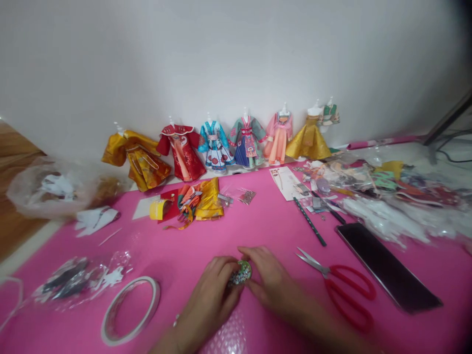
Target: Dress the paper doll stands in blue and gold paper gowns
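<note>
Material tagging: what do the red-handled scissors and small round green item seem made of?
Red-handled scissors: likely steel blades, grey sheen; probably smooth plastic handles, uniformly red. Small round green item: perhaps glossy plastic, given bright specks; blur leaves doubt.

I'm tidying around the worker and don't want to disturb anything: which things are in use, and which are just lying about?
In use:
- small green-rimmed round piece, in the left hand, with the right hand at its edge

Lying about, untouched:
- red-handled scissors
- tape roll
- dotted stick
- black-faced slab
- gold cloth
</note>
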`<state>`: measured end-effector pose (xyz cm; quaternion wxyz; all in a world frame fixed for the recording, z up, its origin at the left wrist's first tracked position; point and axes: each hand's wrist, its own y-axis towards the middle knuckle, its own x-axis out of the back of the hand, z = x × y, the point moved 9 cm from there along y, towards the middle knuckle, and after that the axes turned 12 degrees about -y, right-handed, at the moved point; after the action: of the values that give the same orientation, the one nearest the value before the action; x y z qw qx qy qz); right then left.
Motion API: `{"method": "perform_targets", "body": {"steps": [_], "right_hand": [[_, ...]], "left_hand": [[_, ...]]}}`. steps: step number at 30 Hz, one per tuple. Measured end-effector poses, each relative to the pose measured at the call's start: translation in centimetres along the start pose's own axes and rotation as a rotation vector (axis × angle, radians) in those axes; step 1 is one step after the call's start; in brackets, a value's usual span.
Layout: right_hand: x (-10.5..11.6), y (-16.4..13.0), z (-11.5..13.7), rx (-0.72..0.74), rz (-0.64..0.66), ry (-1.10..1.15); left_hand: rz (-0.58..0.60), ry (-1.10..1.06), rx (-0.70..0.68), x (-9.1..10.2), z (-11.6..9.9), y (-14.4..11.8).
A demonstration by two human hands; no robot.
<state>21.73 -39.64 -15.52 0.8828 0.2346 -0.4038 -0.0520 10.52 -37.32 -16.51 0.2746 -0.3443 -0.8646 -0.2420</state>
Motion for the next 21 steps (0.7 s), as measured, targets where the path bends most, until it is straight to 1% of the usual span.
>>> {"method": "perform_targets", "body": {"steps": [5, 9, 16, 21], "right_hand": [[-0.5, -0.2, -0.5, -0.012, 0.023, 0.017], [-0.4, -0.3, -0.7, -0.015, 0.023, 0.024], [-0.2, -0.1, -0.8, -0.049, 0.055, 0.057], [0.0, -0.1, -0.8, -0.072, 0.075, 0.065]], "left_hand": [[-0.002, -0.026, 0.004, -0.1, 0.1, -0.2], [-0.015, -0.043, 0.005, 0.0, 0.1, -0.1], [-0.035, -0.082, 0.008, 0.6, -0.6, 0.1], [-0.004, -0.065, 0.008, 0.7, -1.1, 0.1]]}}
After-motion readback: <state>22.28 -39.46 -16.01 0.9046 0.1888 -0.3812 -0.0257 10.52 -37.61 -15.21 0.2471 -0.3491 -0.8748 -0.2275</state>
